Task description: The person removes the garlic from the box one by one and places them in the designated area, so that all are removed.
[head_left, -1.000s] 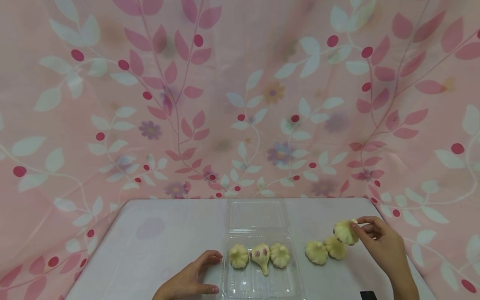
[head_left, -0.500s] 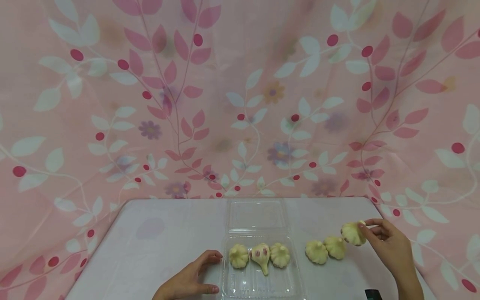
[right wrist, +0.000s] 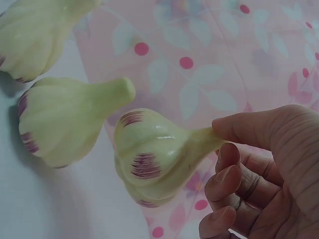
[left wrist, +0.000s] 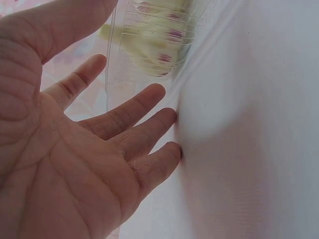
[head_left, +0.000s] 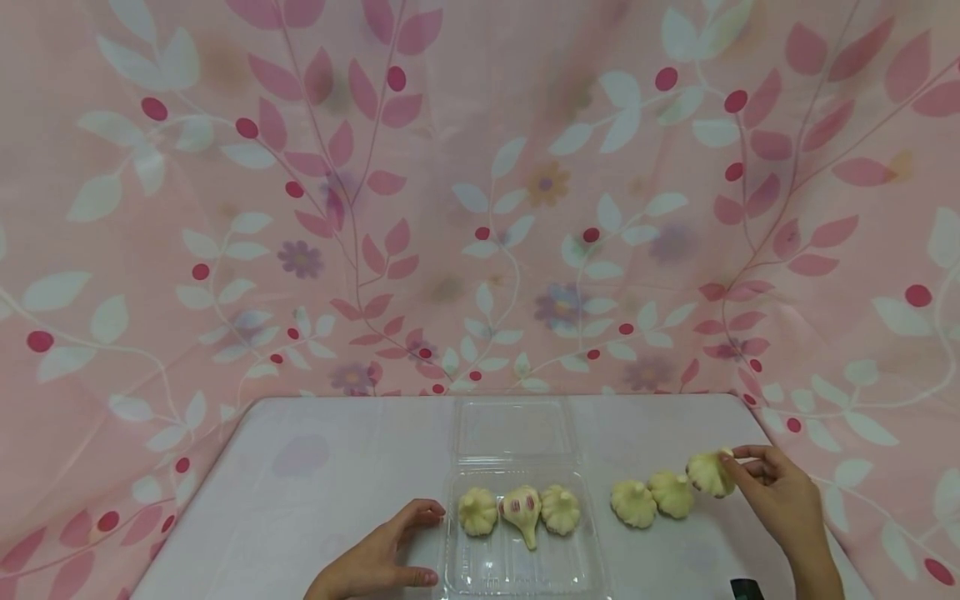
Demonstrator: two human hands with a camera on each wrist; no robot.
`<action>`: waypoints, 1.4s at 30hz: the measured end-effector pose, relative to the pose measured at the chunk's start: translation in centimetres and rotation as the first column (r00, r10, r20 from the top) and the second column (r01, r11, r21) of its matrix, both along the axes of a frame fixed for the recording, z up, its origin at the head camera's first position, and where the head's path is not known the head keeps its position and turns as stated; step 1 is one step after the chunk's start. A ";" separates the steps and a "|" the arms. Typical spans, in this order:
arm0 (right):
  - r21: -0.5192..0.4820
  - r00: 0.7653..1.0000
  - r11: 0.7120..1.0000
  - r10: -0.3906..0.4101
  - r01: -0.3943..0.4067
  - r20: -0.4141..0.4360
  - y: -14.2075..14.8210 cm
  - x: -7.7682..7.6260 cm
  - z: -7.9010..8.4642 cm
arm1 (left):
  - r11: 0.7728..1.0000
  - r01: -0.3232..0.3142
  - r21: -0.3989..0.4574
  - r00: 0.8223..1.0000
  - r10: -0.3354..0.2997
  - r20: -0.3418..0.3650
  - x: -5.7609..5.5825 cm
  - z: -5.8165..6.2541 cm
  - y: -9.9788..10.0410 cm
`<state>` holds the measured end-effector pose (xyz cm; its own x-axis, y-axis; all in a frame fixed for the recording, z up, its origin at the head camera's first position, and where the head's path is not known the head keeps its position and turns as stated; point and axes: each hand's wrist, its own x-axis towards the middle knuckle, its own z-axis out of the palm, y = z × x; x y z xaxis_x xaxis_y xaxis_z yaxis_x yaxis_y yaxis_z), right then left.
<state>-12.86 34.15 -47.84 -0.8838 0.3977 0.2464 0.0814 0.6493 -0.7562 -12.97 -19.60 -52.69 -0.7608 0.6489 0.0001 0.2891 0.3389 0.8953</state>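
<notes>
My right hand (head_left: 776, 492) pinches a pale green garlic bulb (right wrist: 154, 157) by its stem between thumb and fingers, at the right of the table. Purple streaks mark the bulb's side in the right wrist view. Just left of it stand two more garlic bulbs (head_left: 633, 503), side by side with stems up. My left hand (head_left: 378, 554) rests with relaxed, spread fingers beside the left edge of a clear plastic box (head_left: 517, 575). Inside the box are three garlic bulbs in a row; the middle garlic bulb (head_left: 521, 510) lies on its side, stem toward me.
The box's hinged clear lid (head_left: 513, 429) lies folded back toward the far table edge. A white cloth covers the table (head_left: 300, 500). Behind it hangs a pink curtain (head_left: 450, 167) with leaves and flowers. A small black object (head_left: 746, 588) shows near my right wrist.
My right hand has moved a little to the right and then slightly down with the garlic bulb, away from the two bulbs beside it. My left hand has stayed in place.
</notes>
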 end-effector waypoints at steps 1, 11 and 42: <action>0.004 1.000 1.000 -0.004 0.004 0.008 0.1 0.0 -0.1 | 1.000 -0.004 -0.008 1.000 0.004 0.006 0.0 0.0 0.0; 0.034 0.997 0.999 -0.042 0.039 0.068 0.8 -0.5 -1.6 | 0.999 -0.004 -0.033 1.000 0.004 0.000 -0.1 0.0 0.0; 0.082 0.987 0.996 0.019 -0.032 0.162 0.4 -0.2 -3.2 | 1.000 0.002 0.000 1.000 -0.002 0.003 0.1 0.1 0.1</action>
<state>-13.09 34.59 -51.01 -0.9242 0.3586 0.1314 0.1805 0.7133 -0.6772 -12.87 -19.55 -52.55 -0.7593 0.6508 -0.0021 0.2875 0.3383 0.8961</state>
